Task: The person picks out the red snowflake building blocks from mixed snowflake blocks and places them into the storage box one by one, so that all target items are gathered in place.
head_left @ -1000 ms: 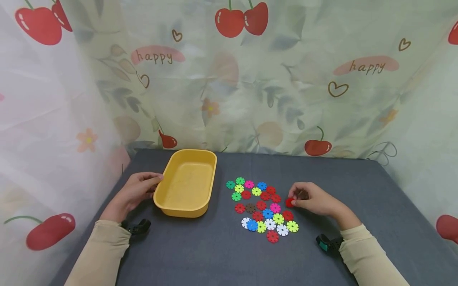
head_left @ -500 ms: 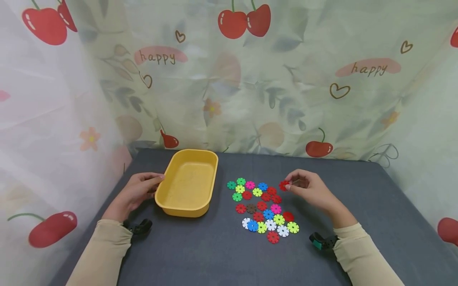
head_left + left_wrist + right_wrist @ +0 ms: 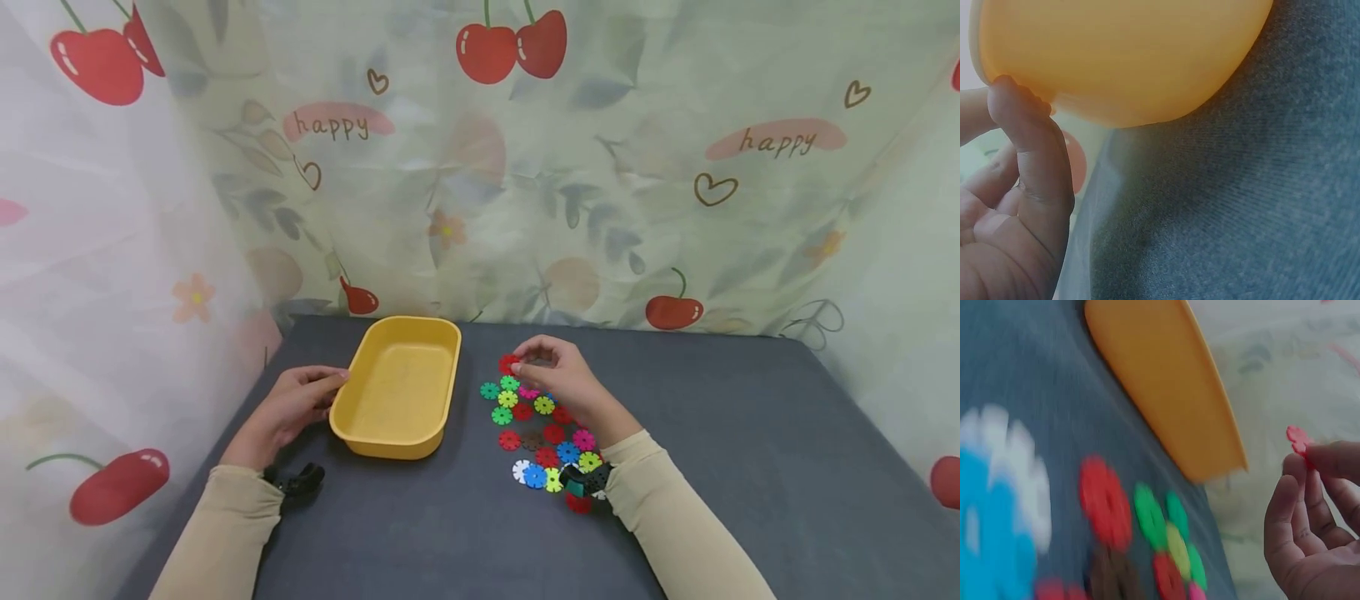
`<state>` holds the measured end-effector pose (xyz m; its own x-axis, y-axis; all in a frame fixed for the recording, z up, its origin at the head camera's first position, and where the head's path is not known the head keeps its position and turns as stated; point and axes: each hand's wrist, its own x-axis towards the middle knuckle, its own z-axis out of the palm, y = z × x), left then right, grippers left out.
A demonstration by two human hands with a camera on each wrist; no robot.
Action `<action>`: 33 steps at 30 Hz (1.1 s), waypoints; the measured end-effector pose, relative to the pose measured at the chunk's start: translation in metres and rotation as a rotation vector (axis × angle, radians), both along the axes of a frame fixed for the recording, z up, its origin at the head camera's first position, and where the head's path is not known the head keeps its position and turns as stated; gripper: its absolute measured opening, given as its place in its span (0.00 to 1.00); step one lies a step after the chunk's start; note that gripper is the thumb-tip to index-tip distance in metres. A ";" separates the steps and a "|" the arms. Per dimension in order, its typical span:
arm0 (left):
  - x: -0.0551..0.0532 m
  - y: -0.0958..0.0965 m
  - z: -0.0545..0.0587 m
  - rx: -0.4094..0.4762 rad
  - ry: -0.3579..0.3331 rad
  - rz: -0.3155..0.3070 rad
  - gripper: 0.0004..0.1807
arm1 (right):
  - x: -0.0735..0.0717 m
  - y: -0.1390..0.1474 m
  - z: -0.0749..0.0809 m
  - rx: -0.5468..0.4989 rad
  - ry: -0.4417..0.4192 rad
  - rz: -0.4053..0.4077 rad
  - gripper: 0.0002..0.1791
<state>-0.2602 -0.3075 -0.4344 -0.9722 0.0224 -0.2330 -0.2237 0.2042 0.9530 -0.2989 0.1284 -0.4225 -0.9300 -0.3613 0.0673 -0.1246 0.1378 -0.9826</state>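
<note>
An empty yellow plastic tray (image 3: 397,387) stands left of centre on the table. My left hand (image 3: 296,408) pinches its left rim, the thumb (image 3: 1025,137) against the tray wall in the left wrist view. My right hand (image 3: 558,375) pinches a red snowflake disc (image 3: 507,364) between thumb and fingertips, raised above the far end of the loose discs. The same red disc (image 3: 1298,440) shows edge-on in the right wrist view. Below my right hand and wrist lie several notched discs in green, yellow, red, pink, blue, brown and white, some of them hidden by the arm.
The dark grey tablecloth (image 3: 420,533) covers the table. A cherry-printed curtain (image 3: 420,208) hangs along the back and both sides. Black bands with small devices sit at both wrists, the right one (image 3: 585,481) over the nearer discs.
My right hand has lifted the red disc from the right side of the scattered discs and carried it left towards the tray. My left hand stays at the tray rim.
</note>
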 end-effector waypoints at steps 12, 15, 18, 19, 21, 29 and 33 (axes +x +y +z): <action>0.000 0.002 -0.002 -0.006 -0.002 -0.002 0.33 | 0.006 -0.092 0.004 -0.023 -0.075 0.083 0.11; 0.000 0.002 0.000 -0.011 -0.011 0.002 0.34 | 0.007 -0.100 0.005 -0.014 -0.085 0.086 0.11; 0.000 0.001 0.001 -0.016 -0.011 -0.004 0.34 | 0.009 -0.105 0.008 0.000 -0.078 0.087 0.12; -0.001 0.000 0.001 -0.015 -0.011 -0.005 0.34 | 0.010 -0.106 0.009 0.002 -0.074 0.089 0.12; -0.001 0.000 0.001 -0.012 -0.009 -0.006 0.34 | 0.011 -0.107 0.011 0.012 -0.063 0.097 0.13; -0.003 -0.003 -0.002 0.000 -0.007 -0.005 0.33 | 0.014 -0.099 0.016 0.045 -0.013 0.123 0.13; -0.003 -0.003 0.000 0.004 -0.008 -0.008 0.34 | 0.014 -0.082 0.018 0.064 0.024 0.140 0.12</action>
